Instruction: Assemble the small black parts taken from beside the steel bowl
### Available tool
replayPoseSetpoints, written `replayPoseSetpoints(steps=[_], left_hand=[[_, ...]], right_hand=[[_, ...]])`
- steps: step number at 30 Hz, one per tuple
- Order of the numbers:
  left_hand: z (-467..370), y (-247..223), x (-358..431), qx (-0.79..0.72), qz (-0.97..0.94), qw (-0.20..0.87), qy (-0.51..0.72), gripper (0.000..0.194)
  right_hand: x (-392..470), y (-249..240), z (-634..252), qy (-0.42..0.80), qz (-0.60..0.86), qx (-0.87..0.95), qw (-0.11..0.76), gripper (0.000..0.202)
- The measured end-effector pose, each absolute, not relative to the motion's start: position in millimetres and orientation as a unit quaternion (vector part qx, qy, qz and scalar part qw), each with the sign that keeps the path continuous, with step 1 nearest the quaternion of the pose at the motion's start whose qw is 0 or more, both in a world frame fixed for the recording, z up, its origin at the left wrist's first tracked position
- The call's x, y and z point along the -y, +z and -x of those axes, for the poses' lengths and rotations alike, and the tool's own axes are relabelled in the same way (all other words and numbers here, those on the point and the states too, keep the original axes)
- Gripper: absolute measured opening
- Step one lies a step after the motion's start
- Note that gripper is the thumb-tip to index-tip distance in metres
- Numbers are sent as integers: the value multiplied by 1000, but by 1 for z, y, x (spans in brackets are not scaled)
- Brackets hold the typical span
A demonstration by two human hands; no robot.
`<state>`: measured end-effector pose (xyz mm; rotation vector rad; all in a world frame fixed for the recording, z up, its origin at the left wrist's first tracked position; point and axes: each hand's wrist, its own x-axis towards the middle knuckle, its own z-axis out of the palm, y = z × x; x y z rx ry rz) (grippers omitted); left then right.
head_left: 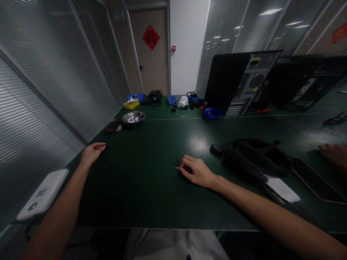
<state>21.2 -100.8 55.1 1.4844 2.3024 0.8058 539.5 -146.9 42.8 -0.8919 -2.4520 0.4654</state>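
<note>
My right hand (197, 171) rests low over the dark green tabletop (143, 173), thumb and forefinger pinched together. From between their tips a thin, pale, needle-like piece (176, 167) sticks out to the left; its exact kind is too small to tell. Further left, my left hand (92, 153) is near the table's left side with its fingers pressed together. A small dark spot shows at those fingertips, and I cannot make out what it is. Beyond the left hand stands a round metal bowl (133, 117) with small bits inside.
A black bag (244, 159), a black mouse (216, 150) and a tablet-like slab (317, 178) lie on the right, near another person's hand (334, 153). Computer cases (244, 81) stand behind. Blue trays (213, 112) and a yellow tray (131, 104) line the back. A white box (45, 193) sits left.
</note>
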Motion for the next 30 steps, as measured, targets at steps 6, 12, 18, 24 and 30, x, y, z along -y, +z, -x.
replayPoseSetpoints(steps=[6, 12, 18, 24, 30], left_hand=[[-141, 54, 101, -622, -669, 356, 199, 31], [-274, 44, 123, -416, -785, 413, 200, 26], [-278, 43, 135, -383, -816, 358, 241, 26], [-277, 46, 141, -408, -814, 338, 238, 28], [-279, 49, 149, -414, -811, 336, 241, 26]], right_hand=[[148, 44, -537, 162, 332, 899, 234, 10], [148, 44, -539, 164, 352, 892, 234, 8], [147, 45, -543, 176, 365, 885, 229, 7], [149, 47, -541, 153, 368, 893, 208, 6], [150, 48, -540, 131, 364, 902, 192, 8]])
